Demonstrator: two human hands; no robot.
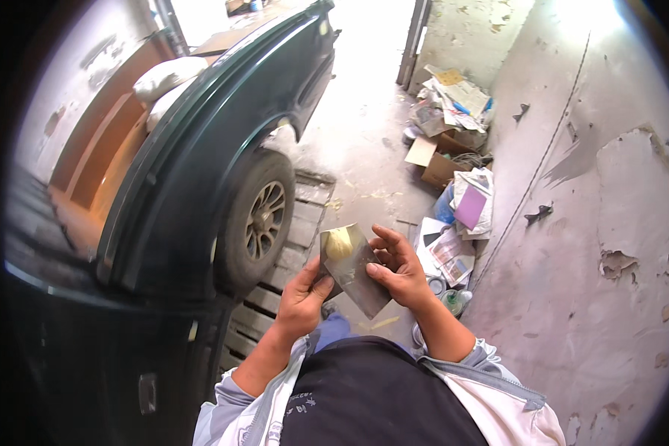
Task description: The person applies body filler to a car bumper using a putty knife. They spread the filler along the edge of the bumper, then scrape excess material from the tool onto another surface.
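A dark green vehicle (201, 160) stands at the left. Right of its spoked wheel (264, 219), the left hand (300, 303) and right hand (401, 275) have their fingers grasping a flat grey plate (364, 286) from either side; a yellow lump (340, 244) sits near its upper end.

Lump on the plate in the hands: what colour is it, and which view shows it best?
The lump is pale yellow, best seen in the head view.
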